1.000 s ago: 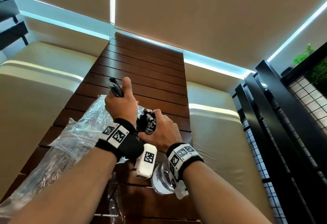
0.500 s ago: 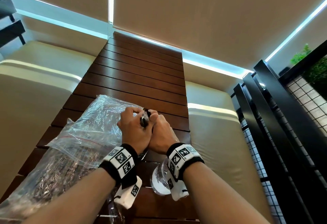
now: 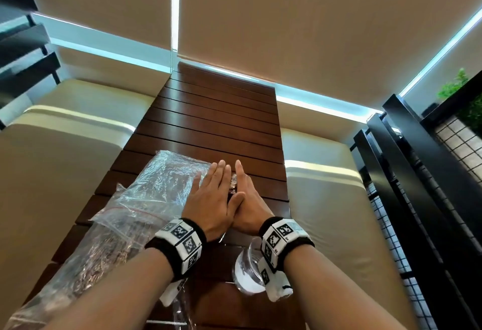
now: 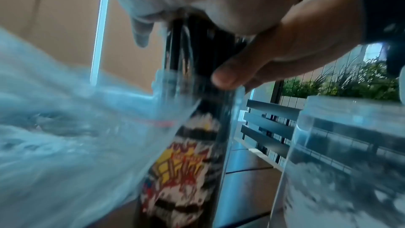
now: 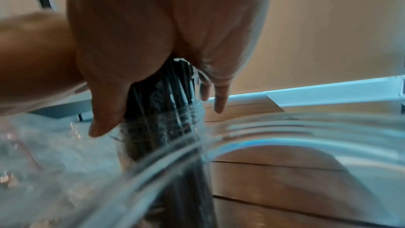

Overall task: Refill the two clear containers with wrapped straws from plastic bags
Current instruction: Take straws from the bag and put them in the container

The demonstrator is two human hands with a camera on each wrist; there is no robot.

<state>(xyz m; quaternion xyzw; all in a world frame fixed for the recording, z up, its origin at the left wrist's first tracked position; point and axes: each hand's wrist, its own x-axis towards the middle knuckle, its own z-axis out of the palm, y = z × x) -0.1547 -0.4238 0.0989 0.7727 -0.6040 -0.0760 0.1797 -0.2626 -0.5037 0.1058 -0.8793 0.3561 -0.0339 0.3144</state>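
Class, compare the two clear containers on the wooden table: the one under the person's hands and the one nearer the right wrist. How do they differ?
The far container holds dark wrapped straws; the near container shows none.
Both the left hand and right hand lie flat over the far container's straws; no hand touches the near container.
The far container stands against the plastic bag; the near container stands apart.
Both are clear, upright and open-topped.

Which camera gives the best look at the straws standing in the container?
The left wrist view: the wrapped straws show along their length inside the clear container. The right wrist view shows them dark and blurred; the head view shows only a sliver between the hands.
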